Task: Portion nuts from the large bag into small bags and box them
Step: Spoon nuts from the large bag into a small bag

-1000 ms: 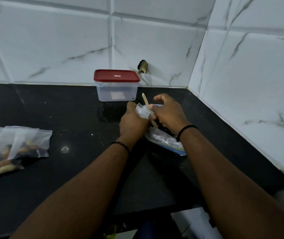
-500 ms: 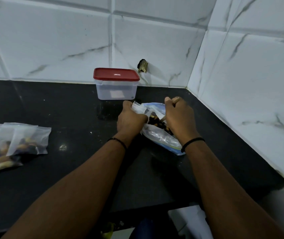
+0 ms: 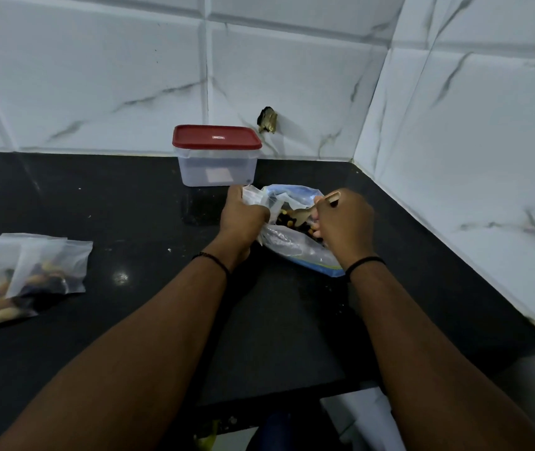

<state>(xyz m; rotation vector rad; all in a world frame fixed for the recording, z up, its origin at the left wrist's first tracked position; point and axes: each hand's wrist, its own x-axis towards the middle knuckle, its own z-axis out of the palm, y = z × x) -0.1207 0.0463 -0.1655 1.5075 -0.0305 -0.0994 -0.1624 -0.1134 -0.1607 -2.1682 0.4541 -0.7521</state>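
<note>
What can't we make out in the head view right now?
- Small bag at the left hand: bunched in the fingers, so fill level is hidden.
- Spoon bowl: buried in the large bag; its load can't be seen.
- Filled bags: blurred and cut by the left edge; count unclear.
- Box: frosted walls and red lid hide its contents.
- Right hand: fingertips hidden behind its own back.

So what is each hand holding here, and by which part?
The left hand grips a small clear bag by its mouth. The right hand holds a wooden scoop by its handle, bowl in the large bag.
</note>
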